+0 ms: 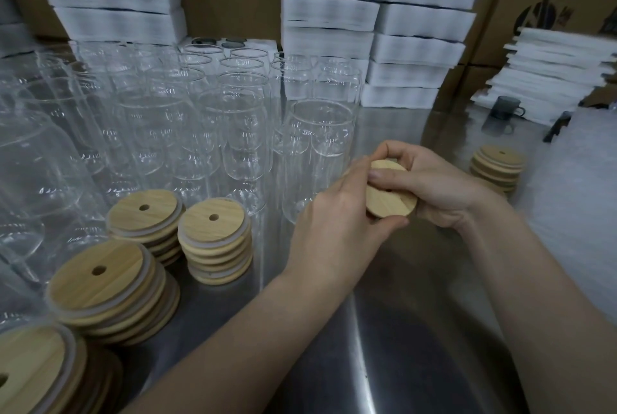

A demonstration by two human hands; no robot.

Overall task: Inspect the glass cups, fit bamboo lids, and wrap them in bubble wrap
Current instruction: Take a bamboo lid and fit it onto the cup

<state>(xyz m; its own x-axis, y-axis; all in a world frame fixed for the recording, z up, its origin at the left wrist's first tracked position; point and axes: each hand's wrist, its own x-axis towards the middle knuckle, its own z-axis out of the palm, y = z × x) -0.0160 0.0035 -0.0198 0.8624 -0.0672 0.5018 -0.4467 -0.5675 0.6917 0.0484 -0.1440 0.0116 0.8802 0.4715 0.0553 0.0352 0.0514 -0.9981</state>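
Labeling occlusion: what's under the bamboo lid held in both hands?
The left hand and right hand grip the bamboo lid. Bare steel table shows below; the hands cover its underside, so a cup beneath can't be confirmed.

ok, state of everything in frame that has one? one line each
bamboo lid: off any cup, tilted, held between both hands
left hand: grips the lid's near edge
right hand: grips the lid's far side, thumb on top
glass cups: upright, unlidded, unwrapped
lid stacks: piled on the table at left, nobody touching
small lid stack: piled at right, nobody touching
dark mug: upright, far right
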